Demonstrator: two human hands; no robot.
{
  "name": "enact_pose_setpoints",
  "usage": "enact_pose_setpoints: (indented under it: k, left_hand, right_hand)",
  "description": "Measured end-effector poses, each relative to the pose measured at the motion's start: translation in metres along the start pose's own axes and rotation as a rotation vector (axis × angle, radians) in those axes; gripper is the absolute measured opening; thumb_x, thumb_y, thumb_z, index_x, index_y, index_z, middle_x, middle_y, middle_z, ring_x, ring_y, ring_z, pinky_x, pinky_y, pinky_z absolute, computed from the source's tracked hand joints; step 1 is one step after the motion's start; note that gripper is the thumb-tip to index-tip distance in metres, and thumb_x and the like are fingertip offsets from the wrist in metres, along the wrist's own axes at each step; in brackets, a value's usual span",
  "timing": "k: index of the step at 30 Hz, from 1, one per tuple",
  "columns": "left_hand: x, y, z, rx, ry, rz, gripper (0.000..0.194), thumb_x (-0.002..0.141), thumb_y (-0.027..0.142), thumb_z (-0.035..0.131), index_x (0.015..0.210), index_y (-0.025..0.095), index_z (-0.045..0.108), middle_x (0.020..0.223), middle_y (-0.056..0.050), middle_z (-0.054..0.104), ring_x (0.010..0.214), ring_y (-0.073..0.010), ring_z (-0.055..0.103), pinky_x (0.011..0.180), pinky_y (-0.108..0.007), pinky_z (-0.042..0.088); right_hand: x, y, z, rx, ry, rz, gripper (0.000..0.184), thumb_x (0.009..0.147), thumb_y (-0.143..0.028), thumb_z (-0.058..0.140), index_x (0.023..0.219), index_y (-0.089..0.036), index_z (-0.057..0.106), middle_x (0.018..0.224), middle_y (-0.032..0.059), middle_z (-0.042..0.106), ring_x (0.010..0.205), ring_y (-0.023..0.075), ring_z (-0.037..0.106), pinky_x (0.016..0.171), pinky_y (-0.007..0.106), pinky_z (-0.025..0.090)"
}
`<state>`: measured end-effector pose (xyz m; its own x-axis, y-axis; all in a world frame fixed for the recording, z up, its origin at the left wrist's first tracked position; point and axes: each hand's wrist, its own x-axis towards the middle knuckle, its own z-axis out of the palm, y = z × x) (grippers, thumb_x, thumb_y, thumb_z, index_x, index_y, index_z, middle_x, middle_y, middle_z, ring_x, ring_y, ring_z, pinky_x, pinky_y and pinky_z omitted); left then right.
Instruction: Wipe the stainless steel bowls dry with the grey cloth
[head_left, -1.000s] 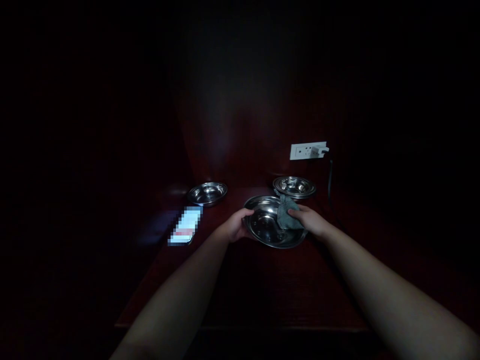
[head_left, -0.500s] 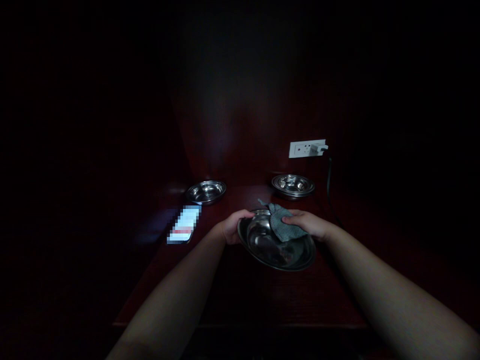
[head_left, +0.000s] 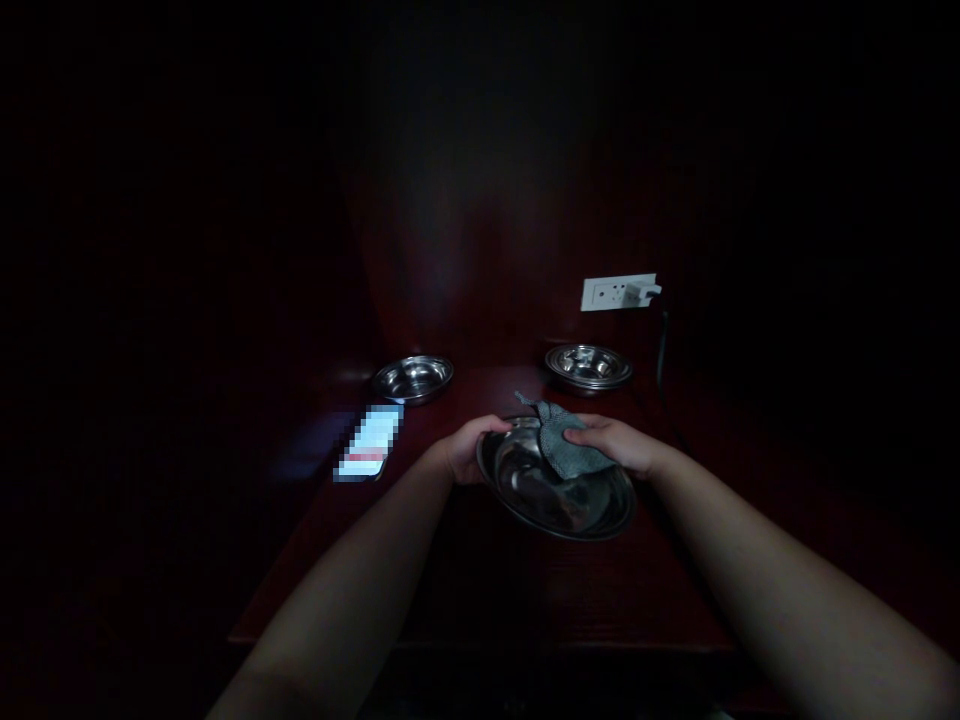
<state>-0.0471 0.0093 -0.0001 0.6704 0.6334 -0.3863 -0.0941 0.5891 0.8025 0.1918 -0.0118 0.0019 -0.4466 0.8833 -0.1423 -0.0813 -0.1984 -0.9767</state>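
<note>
A round steel plate (head_left: 555, 495) is held tilted toward me above a dark red wooden table (head_left: 525, 590). My left hand (head_left: 469, 448) grips the plate's left rim, fingers curled over the edge. My right hand (head_left: 613, 445) is closed on a small grey cloth (head_left: 564, 445), pressing it into the plate's upper inside. Both forearms reach in from the bottom of the view.
Another steel plate (head_left: 413, 377) rests at the back left, and a stack of steel plates (head_left: 589, 365) at the back right. A lit phone (head_left: 369, 443) lies left of my hands. A white wall socket (head_left: 619, 292) with a plug and dark cable is behind. The surroundings are very dark.
The plate has been lifted off the table and tilted toward me. The cloth shifted from the plate's right side to its upper middle.
</note>
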Motion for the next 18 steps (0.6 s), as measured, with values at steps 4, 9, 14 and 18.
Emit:
enact_pose_setpoints:
  k: [4, 9, 14, 18]
  left_hand:
    - [0.000, 0.000, -0.002, 0.003, -0.001, 0.003, 0.035, 0.069, 0.038, 0.054, 0.082, 0.008, 0.065, 0.071, -0.010, 0.066, 0.068, -0.0208, 0.062, 0.071, -0.033, 0.048]
    - [0.002, 0.001, 0.000, 0.008, -0.057, 0.013, 0.053, 0.075, 0.059, 0.047, 0.094, 0.012, 0.064, 0.082, -0.011, 0.067, 0.076, -0.0234, 0.063, 0.075, -0.038, 0.046]
    - [0.006, 0.004, 0.009, -0.064, -0.083, 0.125, 0.078, 0.071, 0.077, 0.029, 0.114, 0.017, 0.056, 0.103, -0.014, 0.065, 0.091, -0.0276, 0.061, 0.080, -0.042, 0.044]
    - [0.007, 0.006, 0.012, -0.047, -0.102, 0.199, 0.082, 0.073, 0.077, 0.021, 0.126, 0.020, 0.045, 0.109, -0.016, 0.063, 0.092, -0.0290, 0.062, 0.080, -0.046, 0.044]
  right_hand:
    - [0.001, 0.000, 0.000, -0.012, -0.005, -0.024, 0.033, 0.070, -0.026, 0.067, 0.100, -0.014, 0.064, 0.088, 0.0062, 0.071, 0.073, 0.0154, 0.066, 0.073, 0.030, 0.050]
    - [0.002, -0.001, 0.000, -0.023, 0.031, -0.046, 0.030, 0.069, -0.026, 0.068, 0.096, -0.014, 0.065, 0.084, 0.0053, 0.071, 0.070, 0.0152, 0.065, 0.070, 0.028, 0.050]
    - [0.008, -0.004, 0.000, -0.011, 0.221, -0.111, 0.021, 0.076, -0.021, 0.058, 0.097, -0.017, 0.064, 0.082, 0.0050, 0.072, 0.067, 0.0154, 0.066, 0.069, 0.028, 0.051]
    - [0.013, -0.007, -0.003, 0.010, 0.416, -0.179, 0.019, 0.080, -0.017, 0.052, 0.096, -0.016, 0.063, 0.080, 0.0045, 0.072, 0.067, 0.0152, 0.066, 0.070, 0.027, 0.052]
